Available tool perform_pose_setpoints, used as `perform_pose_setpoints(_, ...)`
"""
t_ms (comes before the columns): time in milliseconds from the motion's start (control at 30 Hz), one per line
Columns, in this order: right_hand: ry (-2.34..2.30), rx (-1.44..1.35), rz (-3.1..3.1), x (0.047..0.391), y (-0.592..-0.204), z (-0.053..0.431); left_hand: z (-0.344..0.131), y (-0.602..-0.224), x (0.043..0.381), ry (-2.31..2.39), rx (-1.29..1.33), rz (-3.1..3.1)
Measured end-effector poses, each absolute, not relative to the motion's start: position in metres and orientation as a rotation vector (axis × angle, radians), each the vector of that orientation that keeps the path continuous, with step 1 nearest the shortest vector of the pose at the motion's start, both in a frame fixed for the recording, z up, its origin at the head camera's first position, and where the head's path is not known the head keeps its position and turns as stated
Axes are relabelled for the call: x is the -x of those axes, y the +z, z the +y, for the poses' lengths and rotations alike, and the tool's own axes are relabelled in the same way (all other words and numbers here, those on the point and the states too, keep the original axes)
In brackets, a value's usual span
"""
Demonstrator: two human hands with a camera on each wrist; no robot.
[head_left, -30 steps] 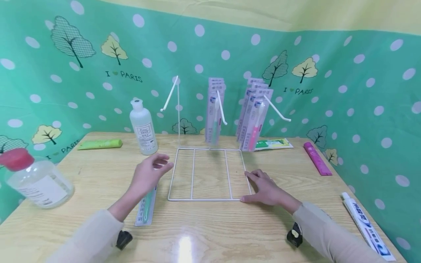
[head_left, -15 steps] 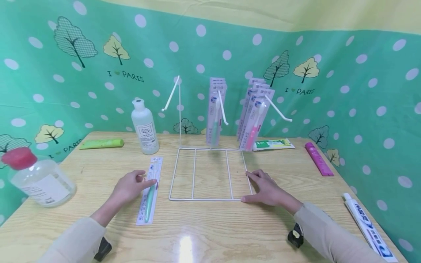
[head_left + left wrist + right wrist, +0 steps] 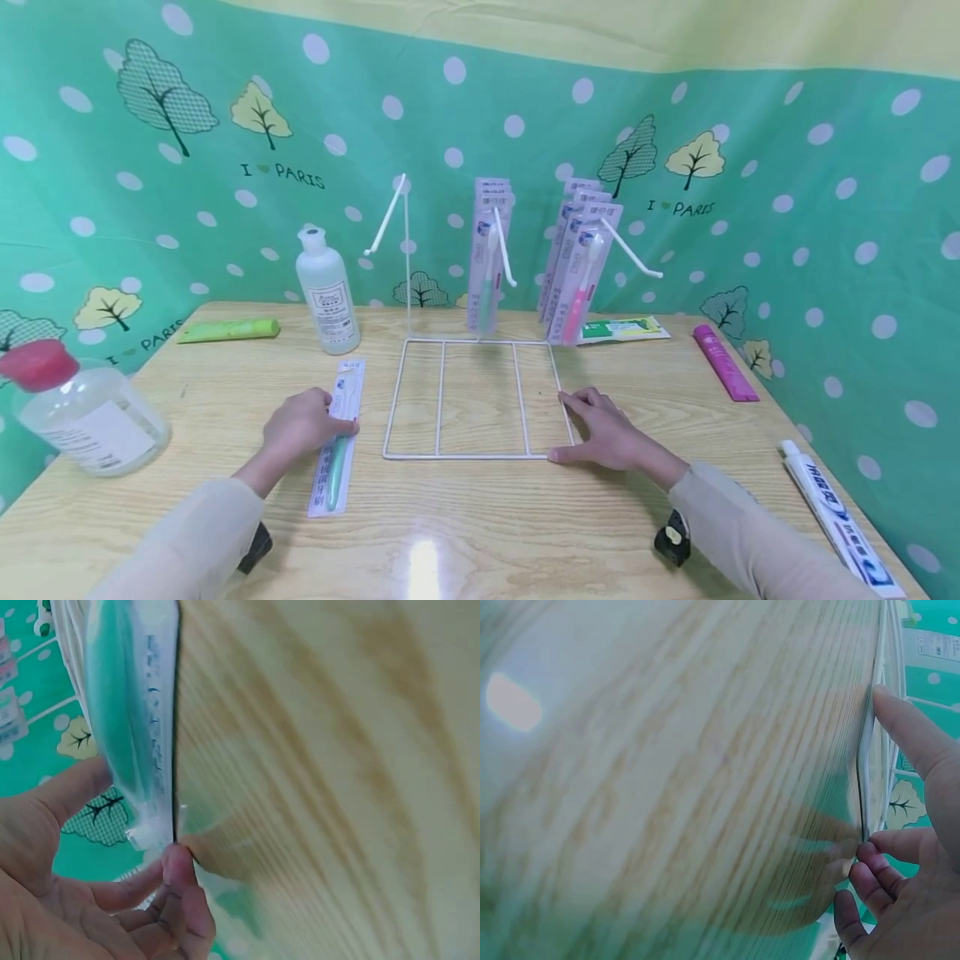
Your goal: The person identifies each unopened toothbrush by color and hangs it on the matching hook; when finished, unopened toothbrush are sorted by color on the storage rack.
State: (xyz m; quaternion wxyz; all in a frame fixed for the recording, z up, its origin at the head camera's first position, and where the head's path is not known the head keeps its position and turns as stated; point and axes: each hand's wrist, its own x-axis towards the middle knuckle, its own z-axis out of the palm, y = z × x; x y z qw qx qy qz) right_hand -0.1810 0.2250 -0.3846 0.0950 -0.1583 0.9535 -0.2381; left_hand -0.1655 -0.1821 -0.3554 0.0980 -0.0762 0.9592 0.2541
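Note:
A packaged green toothbrush [image 3: 337,471] lies flat on the table, left of the white wire display rack [image 3: 465,457]. My left hand [image 3: 296,425] grips the pack across its width; in the left wrist view the thumb is at one side and the fingertips [image 3: 178,866] are at the opposite edge. At the rack's front right corner, my right hand [image 3: 606,433] holds the base wire, with the thumb on the front wire and a finger on the side wire. Packaged green toothbrushes [image 3: 489,267] hang on the middle hook, packaged pink ones [image 3: 581,275] on the right. The left hook [image 3: 386,215] is bare.
Behind the left hand stands a clear bottle [image 3: 328,292]. A red-capped bottle [image 3: 93,417] is at far left, a green tube [image 3: 228,330] at back left. Toothpaste [image 3: 626,328] lies behind the rack, with a magenta tube [image 3: 724,363] and white toothpaste tube [image 3: 840,517] at right.
My left hand has drawn back from beside the rack, moved down to the packaged toothbrush and taken hold of it. The right hand stays at the rack's corner.

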Motion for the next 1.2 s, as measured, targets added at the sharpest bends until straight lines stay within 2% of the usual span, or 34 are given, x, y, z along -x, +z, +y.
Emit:
perform_pose_setpoints(833, -0.700, 0.458, 2.824, 0.180, -0.383, 0.224, -0.197, -0.358, 0.167, 1.016, 0.283, 2.762)
perform_pose_setpoints(1200, -0.703, 0.445, 2.824, 0.179, -0.382, 0.223, -0.189, -0.332, 0.157, 1.240, 0.202, 2.781)
